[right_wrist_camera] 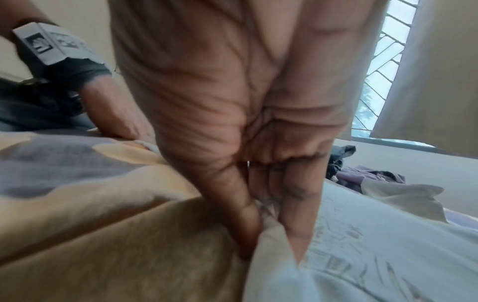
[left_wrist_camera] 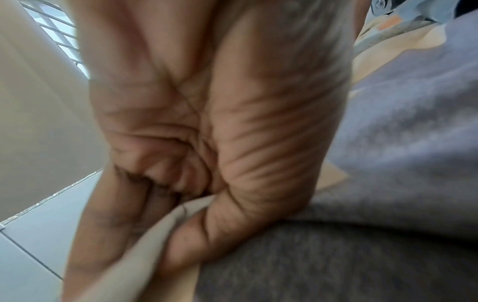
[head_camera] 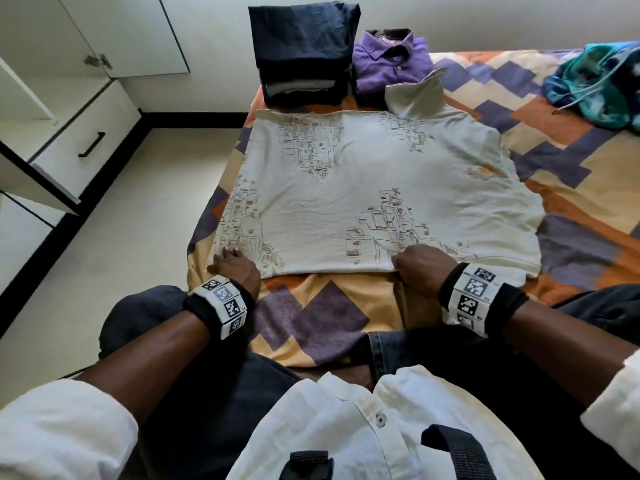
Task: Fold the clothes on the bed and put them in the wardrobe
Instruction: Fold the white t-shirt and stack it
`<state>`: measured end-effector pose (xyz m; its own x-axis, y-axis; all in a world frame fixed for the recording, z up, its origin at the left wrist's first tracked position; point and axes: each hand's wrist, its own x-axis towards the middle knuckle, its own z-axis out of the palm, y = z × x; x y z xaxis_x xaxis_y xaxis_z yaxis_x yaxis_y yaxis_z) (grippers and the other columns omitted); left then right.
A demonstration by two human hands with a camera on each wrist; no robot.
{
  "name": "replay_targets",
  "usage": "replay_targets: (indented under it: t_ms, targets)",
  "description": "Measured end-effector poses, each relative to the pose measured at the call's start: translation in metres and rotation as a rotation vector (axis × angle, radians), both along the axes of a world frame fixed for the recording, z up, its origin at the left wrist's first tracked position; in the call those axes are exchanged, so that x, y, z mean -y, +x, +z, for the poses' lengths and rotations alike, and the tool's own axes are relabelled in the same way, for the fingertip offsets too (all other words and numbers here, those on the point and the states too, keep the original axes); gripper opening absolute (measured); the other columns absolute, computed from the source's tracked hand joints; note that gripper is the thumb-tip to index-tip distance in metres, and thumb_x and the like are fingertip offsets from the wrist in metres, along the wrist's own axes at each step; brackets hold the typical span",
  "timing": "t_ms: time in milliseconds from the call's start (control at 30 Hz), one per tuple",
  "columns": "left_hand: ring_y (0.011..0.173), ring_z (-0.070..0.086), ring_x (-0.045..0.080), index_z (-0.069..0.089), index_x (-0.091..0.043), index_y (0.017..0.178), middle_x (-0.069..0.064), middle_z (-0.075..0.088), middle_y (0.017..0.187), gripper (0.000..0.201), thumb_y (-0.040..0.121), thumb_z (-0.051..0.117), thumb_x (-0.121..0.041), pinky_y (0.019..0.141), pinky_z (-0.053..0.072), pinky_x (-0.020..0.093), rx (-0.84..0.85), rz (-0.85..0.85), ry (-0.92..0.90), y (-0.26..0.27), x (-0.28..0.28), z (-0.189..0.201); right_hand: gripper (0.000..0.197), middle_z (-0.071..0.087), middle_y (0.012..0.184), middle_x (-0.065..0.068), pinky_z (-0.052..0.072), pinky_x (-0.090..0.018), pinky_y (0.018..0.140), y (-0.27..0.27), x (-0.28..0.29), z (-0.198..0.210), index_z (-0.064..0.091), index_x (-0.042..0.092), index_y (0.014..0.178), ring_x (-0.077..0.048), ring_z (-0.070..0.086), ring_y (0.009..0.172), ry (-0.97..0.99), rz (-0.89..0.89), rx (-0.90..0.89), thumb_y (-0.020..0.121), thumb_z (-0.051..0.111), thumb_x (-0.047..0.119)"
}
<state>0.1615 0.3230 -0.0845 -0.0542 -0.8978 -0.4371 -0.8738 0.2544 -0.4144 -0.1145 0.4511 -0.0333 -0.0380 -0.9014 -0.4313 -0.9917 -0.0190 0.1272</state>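
**Pale shirt spread flat, both hands at its hem**

Beyond the cream printed polo shirt (head_camera: 363,188) on the patchwork bedspread (head_camera: 311,317) sit folded dark trousers (head_camera: 301,50) and a purple shirt (head_camera: 391,64) — a teal garment (head_camera: 595,84) lies well apart. Left hand (head_camera: 235,268) and right hand (head_camera: 422,268) each pinch the near hem.

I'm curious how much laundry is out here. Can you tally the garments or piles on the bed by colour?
Pale printed shirt, spread flat, a hand pinching its near hem at each side: 1
Dark navy folded stack: 1 stack, number of pieces unclear
Purple collared shirt, folded: 1
Teal and blue crumpled garment: 1
Total: 4
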Motion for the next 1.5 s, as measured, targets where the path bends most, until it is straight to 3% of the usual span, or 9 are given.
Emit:
replay_targets:
  t_ms: [167, 300, 567, 700, 833, 1000, 1200, 1367, 1500]
  targets:
    - [0.135, 0.041, 0.039, 0.041, -0.002, 0.145, 0.019, 0.041, 0.149, 0.045, 0.102, 0.034, -0.016, 0.105, 0.039, 0.056, 0.113, -0.196, -0.007, 0.001, 0.000, 0.008, 0.025, 0.067, 0.106, -0.014, 0.042, -0.027, 0.067, -0.004, 0.004, 0.002, 0.067, 0.003, 0.106, -0.029, 0.065, 0.094, 0.002, 0.000, -0.005, 0.098, 0.047, 0.017]
    - [0.126, 0.054, 0.025, 0.057, -0.012, 0.135, 0.007, 0.057, 0.137, 0.039, 0.103, 0.036, -0.023, 0.102, 0.044, 0.033, 0.063, -0.417, 0.048, 0.005, 0.019, 0.035, 0.021, 0.067, 0.096, -0.008, 0.038, -0.025, 0.063, -0.024, 0.016, 0.021, 0.071, 0.014, 0.096, -0.026, 0.061, 0.089, 0.064, -0.015, 0.131, 0.086, 0.053, 0.008]
    - [0.112, 0.056, 0.029, 0.063, -0.006, 0.104, 0.014, 0.061, 0.119, 0.021, 0.090, 0.048, -0.004, 0.096, 0.045, 0.034, -0.297, -0.264, 0.149, -0.009, 0.118, 0.105, 0.029, 0.056, 0.079, 0.000, 0.043, -0.034, 0.069, -0.095, 0.082, 0.065, 0.054, 0.022, 0.072, -0.024, 0.052, 0.078, -0.114, -0.199, 0.446, 0.074, 0.060, -0.006]
    - [0.090, 0.054, 0.028, 0.061, -0.010, 0.083, 0.012, 0.061, 0.093, 0.015, 0.085, 0.053, 0.002, 0.071, 0.037, 0.028, -0.517, -0.231, 0.102, -0.015, 0.169, 0.116, 0.034, 0.058, 0.068, -0.005, 0.041, -0.031, 0.066, -0.120, 0.128, 0.073, 0.062, 0.019, 0.068, -0.022, 0.051, 0.071, -0.110, -0.298, 0.618, 0.077, 0.058, -0.013]
    - [0.079, 0.056, 0.023, 0.069, -0.010, 0.086, 0.013, 0.066, 0.091, 0.017, 0.083, 0.057, 0.003, 0.068, 0.040, 0.027, -0.670, -0.099, 0.076, -0.018, 0.206, 0.100, 0.033, 0.059, 0.073, -0.011, 0.046, -0.030, 0.066, -0.135, 0.169, 0.061, 0.067, 0.010, 0.077, -0.022, 0.054, 0.070, -0.109, -0.481, 0.753, 0.081, 0.048, -0.016]
    - [0.088, 0.059, 0.023, 0.070, -0.017, 0.090, 0.008, 0.068, 0.097, 0.022, 0.082, 0.062, 0.003, 0.073, 0.045, 0.029, -0.797, 0.033, 0.007, -0.023, 0.233, 0.071, 0.031, 0.060, 0.085, -0.014, 0.045, -0.026, 0.055, -0.149, 0.208, 0.036, 0.065, 0.002, 0.096, -0.019, 0.054, 0.066, -0.080, -0.539, 0.692, 0.084, 0.043, -0.017]
    - [0.094, 0.060, 0.027, 0.069, -0.009, 0.094, 0.011, 0.068, 0.102, 0.015, 0.080, 0.073, -0.005, 0.074, 0.041, 0.028, -0.913, 0.126, -0.122, -0.027, 0.249, 0.047, 0.023, 0.057, 0.085, -0.012, 0.039, -0.026, 0.055, -0.161, 0.233, 0.012, 0.058, 0.007, 0.078, -0.024, 0.050, 0.071, -0.154, -0.547, 0.590, 0.085, 0.049, -0.013]
    - [0.093, 0.061, 0.031, 0.061, -0.011, 0.092, 0.015, 0.068, 0.104, 0.022, 0.079, 0.078, -0.015, 0.072, 0.045, 0.032, -0.938, 0.198, -0.231, -0.029, 0.248, 0.036, 0.011, 0.066, 0.100, -0.024, 0.042, -0.032, 0.072, -0.154, 0.230, -0.001, 0.066, -0.005, 0.086, -0.030, 0.057, 0.090, -0.257, -0.492, 0.435, 0.083, 0.055, -0.006]
    - [0.105, 0.059, 0.042, 0.054, -0.003, 0.114, 0.025, 0.062, 0.117, 0.052, 0.086, 0.072, -0.043, 0.083, 0.049, 0.044, -0.793, 0.211, -0.364, -0.027, 0.240, 0.029, 0.018, 0.064, 0.113, -0.022, 0.043, -0.033, 0.081, -0.147, 0.217, 0.000, 0.066, -0.001, 0.099, -0.036, 0.058, 0.108, -0.345, -0.557, 0.355, 0.086, 0.066, 0.011]
